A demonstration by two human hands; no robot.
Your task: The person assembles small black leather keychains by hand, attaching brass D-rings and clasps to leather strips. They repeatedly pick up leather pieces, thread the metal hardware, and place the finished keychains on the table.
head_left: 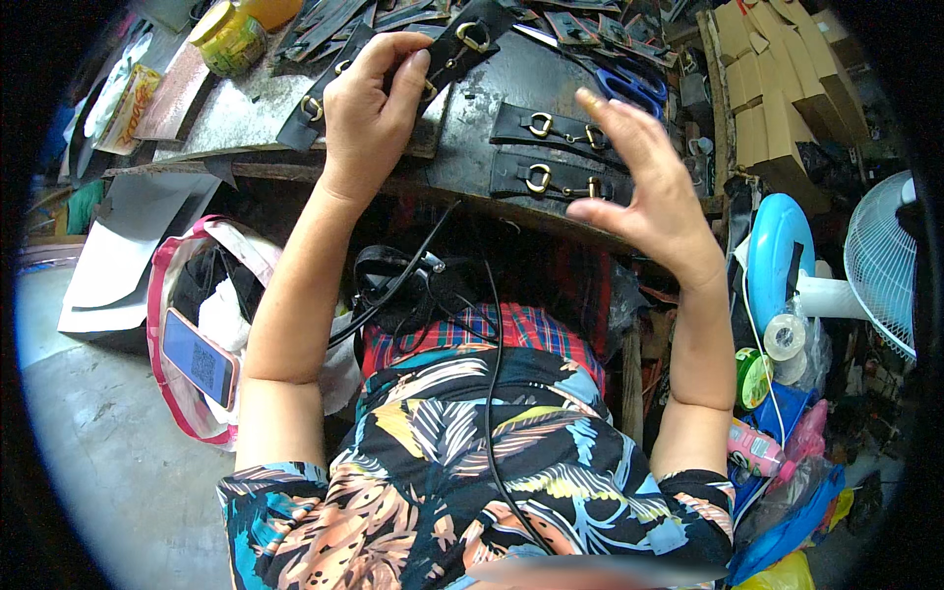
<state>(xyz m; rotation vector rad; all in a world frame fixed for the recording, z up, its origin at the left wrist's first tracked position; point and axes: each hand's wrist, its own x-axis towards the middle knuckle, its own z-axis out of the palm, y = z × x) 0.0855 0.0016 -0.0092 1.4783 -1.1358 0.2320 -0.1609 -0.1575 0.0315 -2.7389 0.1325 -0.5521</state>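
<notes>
my left hand (369,123) curls at a black strap (454,61), whether gripping i can't tell; my right hand (649,187) spreads empty near two straps (565,126) on the bench (470,128), gold fittings (593,186) up, probably for visibility.

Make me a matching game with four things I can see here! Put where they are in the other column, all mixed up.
Things:
1. blue-handled metal scissors
2. rectangular phone with lit screen
3. round white wire-grille fan
4. person's bare left hand

Places:
A. at the picture's right side
B. curled beside a black strap with gold-coloured rings
C. on the dark worktable, beyond the open right hand
D. at the pink-edged white bag

Pairs: 1-C, 2-D, 3-A, 4-B
</notes>
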